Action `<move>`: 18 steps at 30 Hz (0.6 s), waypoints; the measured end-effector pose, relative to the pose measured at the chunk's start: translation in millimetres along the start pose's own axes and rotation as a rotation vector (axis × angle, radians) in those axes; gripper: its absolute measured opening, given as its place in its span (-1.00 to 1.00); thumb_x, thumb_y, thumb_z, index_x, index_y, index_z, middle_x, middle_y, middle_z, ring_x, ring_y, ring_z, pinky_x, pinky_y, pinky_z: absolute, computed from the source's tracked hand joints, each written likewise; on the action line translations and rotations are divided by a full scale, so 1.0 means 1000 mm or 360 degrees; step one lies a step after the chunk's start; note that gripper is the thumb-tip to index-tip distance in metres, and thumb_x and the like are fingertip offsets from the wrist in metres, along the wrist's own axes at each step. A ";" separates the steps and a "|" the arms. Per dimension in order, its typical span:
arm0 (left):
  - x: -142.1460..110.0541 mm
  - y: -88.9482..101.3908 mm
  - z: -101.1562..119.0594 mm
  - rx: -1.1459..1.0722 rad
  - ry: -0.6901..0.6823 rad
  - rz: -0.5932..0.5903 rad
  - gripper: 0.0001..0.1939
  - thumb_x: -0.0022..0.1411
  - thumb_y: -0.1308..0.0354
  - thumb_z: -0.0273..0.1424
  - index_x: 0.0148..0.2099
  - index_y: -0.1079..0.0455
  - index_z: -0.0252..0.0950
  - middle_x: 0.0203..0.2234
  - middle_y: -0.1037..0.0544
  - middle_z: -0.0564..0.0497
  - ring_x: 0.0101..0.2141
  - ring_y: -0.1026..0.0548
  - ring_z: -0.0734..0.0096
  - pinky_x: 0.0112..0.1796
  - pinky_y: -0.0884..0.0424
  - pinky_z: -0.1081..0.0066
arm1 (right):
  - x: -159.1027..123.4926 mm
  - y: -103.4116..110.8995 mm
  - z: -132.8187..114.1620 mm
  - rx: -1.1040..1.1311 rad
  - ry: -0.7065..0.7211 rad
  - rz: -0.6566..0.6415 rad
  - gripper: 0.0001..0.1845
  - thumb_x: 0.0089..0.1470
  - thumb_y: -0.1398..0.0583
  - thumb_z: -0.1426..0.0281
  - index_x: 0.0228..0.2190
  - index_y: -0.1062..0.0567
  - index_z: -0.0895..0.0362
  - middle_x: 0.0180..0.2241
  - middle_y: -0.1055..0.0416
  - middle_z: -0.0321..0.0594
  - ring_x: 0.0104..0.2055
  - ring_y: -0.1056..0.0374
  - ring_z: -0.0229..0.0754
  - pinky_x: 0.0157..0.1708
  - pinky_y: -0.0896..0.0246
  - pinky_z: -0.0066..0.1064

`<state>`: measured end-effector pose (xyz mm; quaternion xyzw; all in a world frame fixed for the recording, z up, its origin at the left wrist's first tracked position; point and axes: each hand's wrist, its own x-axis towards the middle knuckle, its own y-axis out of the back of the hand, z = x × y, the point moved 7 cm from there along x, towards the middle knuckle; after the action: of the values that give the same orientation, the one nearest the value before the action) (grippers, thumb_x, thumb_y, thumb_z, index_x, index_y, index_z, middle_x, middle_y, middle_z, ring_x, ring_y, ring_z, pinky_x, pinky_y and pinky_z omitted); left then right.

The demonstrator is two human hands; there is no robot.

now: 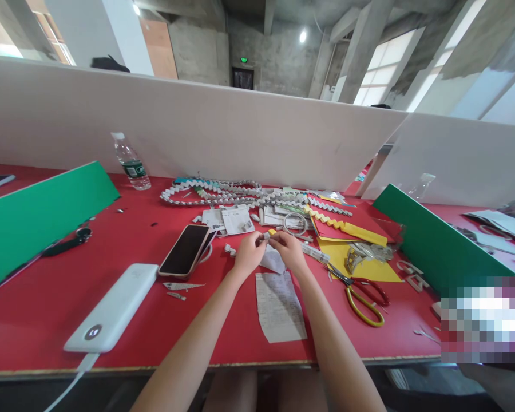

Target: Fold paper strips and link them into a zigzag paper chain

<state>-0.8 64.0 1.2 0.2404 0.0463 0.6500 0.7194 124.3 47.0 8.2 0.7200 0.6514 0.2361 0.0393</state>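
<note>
My left hand (pixel 249 253) and my right hand (pixel 289 249) meet above the red table, fingertips pinched close together. Between them is a small folded paper strip (pixel 266 235), whitish with a yellow bit beside it. Below the hands hangs or lies a pale paper piece (pixel 273 260); which of the two I cannot tell. Closer to me lies a torn printed sheet (pixel 282 312). Just beyond the hands are zigzag chains of folded paper (pixel 223 198), one with a yellow stretch (pixel 326 220). Scissors (pixel 363 297) with red and yellow handles rest to the right.
Left of the hands are a phone (pixel 184 250) and a white power bank (pixel 114 309) with a cable. A water bottle (pixel 131 163) stands near the white partition (pixel 240 131). Green dividers (pixel 51 212) flank the table (pixel 223 332). Yellow paper (pixel 380 272) lies at right.
</note>
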 end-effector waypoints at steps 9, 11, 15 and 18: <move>-0.003 0.000 0.003 0.0128 0.0012 0.0012 -0.89 0.08 -0.07 -0.40 -0.48 -0.29 -0.29 -0.57 -0.40 0.05 -0.50 -0.32 0.42 -0.45 -0.14 0.47 | -0.001 -0.002 0.005 -0.0120 -0.0002 0.0067 -0.89 -0.06 -0.11 0.38 -0.55 -0.40 0.13 -0.58 -0.35 -0.31 -0.51 -0.23 -0.25 -0.46 -0.07 -0.44; -0.003 0.001 0.001 0.0164 0.0042 0.0006 -0.85 0.11 -0.06 -0.37 -0.48 -0.28 -0.29 -0.57 -0.41 0.04 -0.50 -0.32 0.42 -0.45 -0.14 0.47 | -0.001 -0.003 0.003 -0.0116 0.0053 0.0067 -0.89 -0.04 -0.10 0.38 -0.53 -0.40 0.13 -0.55 -0.36 -0.30 -0.48 -0.24 -0.25 -0.44 -0.08 -0.44; -0.003 0.000 0.000 0.0276 0.0077 -0.0027 -0.78 0.17 0.01 -0.35 -0.51 -0.21 -0.28 -0.60 -0.37 0.05 -0.52 -0.31 0.42 -0.47 -0.13 0.47 | -0.001 -0.004 0.000 -0.0040 0.0102 0.0091 -0.88 -0.01 -0.09 0.35 -0.47 -0.39 0.13 -0.49 -0.38 -0.28 -0.45 -0.25 -0.25 -0.41 -0.11 -0.45; -0.002 -0.001 0.003 0.0287 0.0028 -0.0032 -0.78 0.19 0.05 -0.38 -0.51 -0.16 -0.27 -0.63 -0.32 0.08 -0.54 -0.29 0.43 -0.49 -0.12 0.47 | -0.002 -0.006 0.001 0.0045 0.0080 0.0081 -0.82 0.02 -0.09 0.28 -0.46 -0.38 0.13 -0.51 -0.36 -0.30 -0.47 -0.24 -0.26 -0.43 -0.11 -0.47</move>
<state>0.7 61.2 3.2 0.2980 0.1134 0.6380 0.7009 119.3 46.8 4.4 0.7305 0.6370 0.2459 0.0068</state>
